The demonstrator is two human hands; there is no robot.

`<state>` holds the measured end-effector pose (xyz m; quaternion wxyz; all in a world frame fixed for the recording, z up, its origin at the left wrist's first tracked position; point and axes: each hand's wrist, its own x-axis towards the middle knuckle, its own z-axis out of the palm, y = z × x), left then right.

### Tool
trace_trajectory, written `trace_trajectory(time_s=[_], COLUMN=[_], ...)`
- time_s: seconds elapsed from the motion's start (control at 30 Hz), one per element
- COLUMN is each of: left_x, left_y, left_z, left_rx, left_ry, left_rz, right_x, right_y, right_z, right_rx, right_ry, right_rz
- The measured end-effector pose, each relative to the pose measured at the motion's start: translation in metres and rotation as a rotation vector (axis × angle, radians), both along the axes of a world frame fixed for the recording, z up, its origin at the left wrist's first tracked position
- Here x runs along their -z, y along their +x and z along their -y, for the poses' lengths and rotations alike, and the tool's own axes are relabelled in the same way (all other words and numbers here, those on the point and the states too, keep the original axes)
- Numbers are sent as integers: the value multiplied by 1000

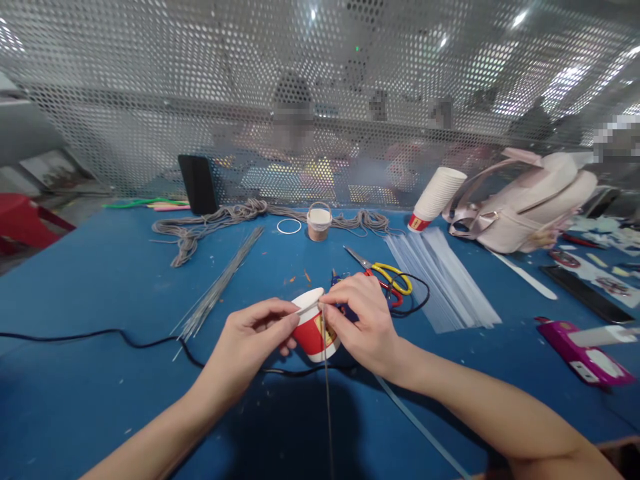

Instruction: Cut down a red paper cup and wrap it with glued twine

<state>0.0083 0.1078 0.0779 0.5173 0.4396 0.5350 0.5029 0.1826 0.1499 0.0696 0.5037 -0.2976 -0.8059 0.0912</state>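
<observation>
A red and white paper cup (313, 331) is tilted between my hands, just above the blue table. My left hand (263, 330) grips its left side, thumb near the rim. At the rim's right side, my right hand (363, 320) pinches a thin grey cord (327, 393), which hangs down in front of the cup and runs toward me. Scissors with red and yellow handles (395, 277) lie just beyond my right hand. A dark blue tool (345, 307) is partly hidden behind that hand.
Behind stand a small handled bucket (319, 223), a white ring (289, 227), grey cord bundles (187, 230) and stacked cups (437, 193). Thin wires (220, 280) lie left, clear strips (445, 280) right. A black cable (125, 340) crosses the table. A backpack (535, 200) sits at right.
</observation>
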Motion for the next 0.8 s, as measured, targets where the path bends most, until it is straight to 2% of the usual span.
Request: trace_trajectory(time_s=[0.8], left_x=[2], left_y=[-5], left_z=[-2], left_rx=[44], left_ry=[32], left_rz=[-58], right_x=[-2], right_y=[0], right_z=[-1], right_rx=[-7], right_ry=[-107], right_rz=[-3])
